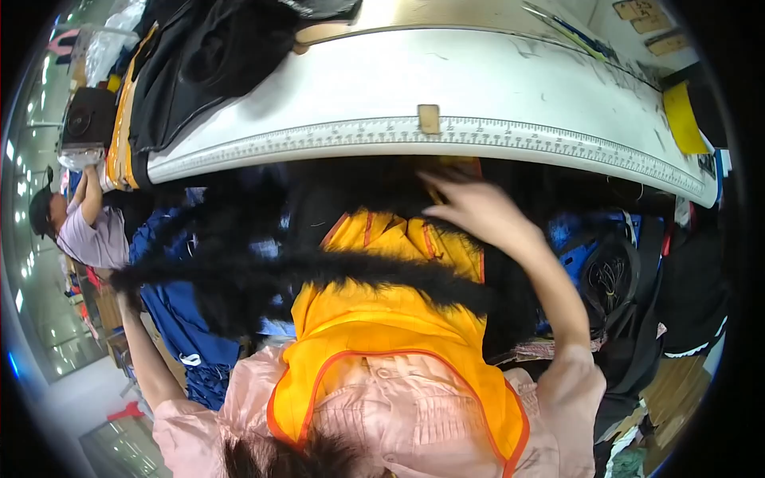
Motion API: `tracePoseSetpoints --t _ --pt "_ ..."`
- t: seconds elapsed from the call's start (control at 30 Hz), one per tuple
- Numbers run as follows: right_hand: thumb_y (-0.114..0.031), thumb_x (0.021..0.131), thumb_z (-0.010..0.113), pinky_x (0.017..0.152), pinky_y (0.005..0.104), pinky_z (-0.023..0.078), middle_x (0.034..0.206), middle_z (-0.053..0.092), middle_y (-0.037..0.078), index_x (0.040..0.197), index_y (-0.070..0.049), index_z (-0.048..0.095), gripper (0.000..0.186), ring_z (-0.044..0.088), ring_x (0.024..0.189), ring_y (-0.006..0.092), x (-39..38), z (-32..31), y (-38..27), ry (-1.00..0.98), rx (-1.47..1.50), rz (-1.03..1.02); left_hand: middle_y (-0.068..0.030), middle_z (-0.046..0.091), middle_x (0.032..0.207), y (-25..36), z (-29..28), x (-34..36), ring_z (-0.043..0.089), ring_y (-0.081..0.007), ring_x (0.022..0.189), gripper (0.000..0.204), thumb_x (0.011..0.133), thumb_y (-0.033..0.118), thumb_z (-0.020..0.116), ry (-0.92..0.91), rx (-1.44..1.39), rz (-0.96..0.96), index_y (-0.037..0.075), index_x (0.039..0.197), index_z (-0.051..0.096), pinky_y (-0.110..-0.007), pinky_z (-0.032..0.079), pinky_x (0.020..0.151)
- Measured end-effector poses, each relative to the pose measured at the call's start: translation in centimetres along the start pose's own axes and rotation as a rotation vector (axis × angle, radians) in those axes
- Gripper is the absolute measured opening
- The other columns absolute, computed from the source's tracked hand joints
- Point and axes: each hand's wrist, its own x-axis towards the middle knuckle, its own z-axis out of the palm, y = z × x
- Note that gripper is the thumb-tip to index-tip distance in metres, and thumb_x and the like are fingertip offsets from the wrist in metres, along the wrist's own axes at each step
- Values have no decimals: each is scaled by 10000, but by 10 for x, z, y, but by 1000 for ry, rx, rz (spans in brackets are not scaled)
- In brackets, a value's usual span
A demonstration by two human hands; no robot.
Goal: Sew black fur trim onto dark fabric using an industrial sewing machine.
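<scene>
A long black fluffy trim (351, 267) stretches across my lap, over my orange apron (382, 307). My left hand (121, 287) is far out to the left, closed on the trim's end; the dark fluff hides most of its fingers. My right hand (478, 209), a little smeared by motion, hovers in front of the table edge over dark material. Its thumb and fingers are apart, and I see nothing held in them. More dark fluffy material (231, 299) hangs at the left of my lap, its outline hard to make out.
A white table (351, 88) with a ruler strip (303, 131) along its front edge runs ahead. Black garments (215, 64) lie on its left end. Scissors (566, 28) rest at the back right. Blue cloth (187, 319) hangs at my left. Another person (96, 227) works farther left.
</scene>
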Motion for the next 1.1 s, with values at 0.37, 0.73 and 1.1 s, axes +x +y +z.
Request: tracePoseSetpoints --t 0.37,0.73,1.1 --pt "-227 933 484 554 325 471 608 600 124 1026 21 565 277 609 571 258 -14 -10 -27 151 637 25 -123 637 1042 -64 410 47 601 -192 1005 279 852 79 596 -865 802 -516 -15 1114 599 -288 440 909" --pt "-80 862 509 799 354 474 891 626 207 1108 50 530 279 620 873 336 -37 -39 -60 554 313 -181 -68 585 745 -96 519 28 607 -237 652 343 722 116 690 -1204 878 589 68 1054 622 -334 497 593" --pt "-63 727 631 703 361 491 921 570 53 1080 -211 647 383 598 783 261 89 -140 -48 646 -406 -156 -79 554 1083 -157 468 179 595 -248 900 263 794 85 601 -860 1011 696 58 1055 600 -332 502 770"
